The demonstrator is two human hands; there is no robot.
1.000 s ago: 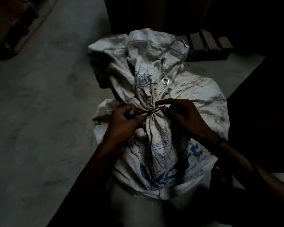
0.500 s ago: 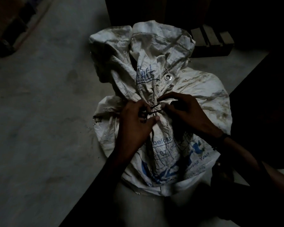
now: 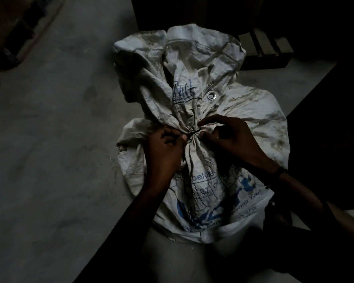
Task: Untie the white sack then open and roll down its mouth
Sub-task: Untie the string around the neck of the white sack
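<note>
A dirty white woven sack [image 3: 251,123] with blue print stands on the floor in the middle of the head view. Its neck is gathered and bound by a thin dark tie [image 3: 192,133]. Above the tie the loose mouth flares up, with a metal eyelet [image 3: 211,95] on it. My left hand [image 3: 165,152] pinches the tie's left end at the neck. My right hand [image 3: 231,137] pinches the tie's right side with thumb and forefinger. The knot itself is too dark to make out.
Bare grey concrete floor [image 3: 59,139] spreads to the left. A low slatted wooden pallet [image 3: 268,50] lies behind the sack at the upper right. Dark masses fill the top and right. Dim stacked items sit at the top left corner.
My hands have drawn slightly apart along the tie, the left one shifting left off the knot. The sack sits much as before.
</note>
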